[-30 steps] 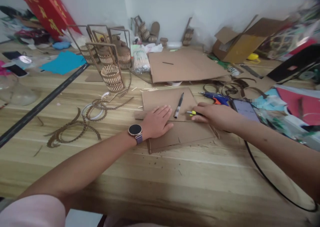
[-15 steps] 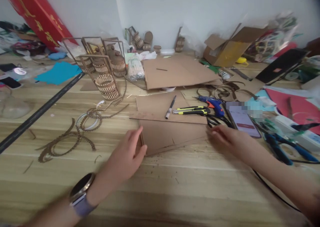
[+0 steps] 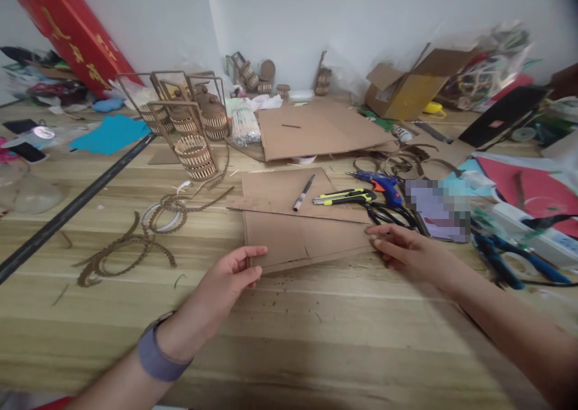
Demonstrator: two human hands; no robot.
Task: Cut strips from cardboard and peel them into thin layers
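A rectangular piece of brown cardboard point(image 3: 307, 238) lies in front of me, a dark mark near its front edge. My left hand point(image 3: 232, 277) grips its front left corner, forefinger over the top and thumb at the front edge. At the right end, my right hand point(image 3: 397, 247) pinches the edge between fingers and thumb. Just behind is a cardboard strip point(image 3: 264, 207), with another cardboard sheet point(image 3: 275, 184) beyond it. A black marker point(image 3: 304, 193) and a yellow-and-black utility knife point(image 3: 345, 197) rest there. Right of the knife lies a blue glue gun point(image 3: 382, 184).
Small woven baskets with tall handles point(image 3: 195, 156) stand at the left, near coiled corrugated strips point(image 3: 147, 247). A large cardboard sheet point(image 3: 325, 133) is farther back. On the right are a phone point(image 3: 436, 214), blue-handled pliers point(image 3: 501, 259), a power strip point(image 3: 539, 235) and an open box point(image 3: 415, 91).
My left hand has shifted from the cardboard's left side onto its front corner, forefinger now over the top. The cardboard's left end has moved slightly left. My right hand stays at the right edge.
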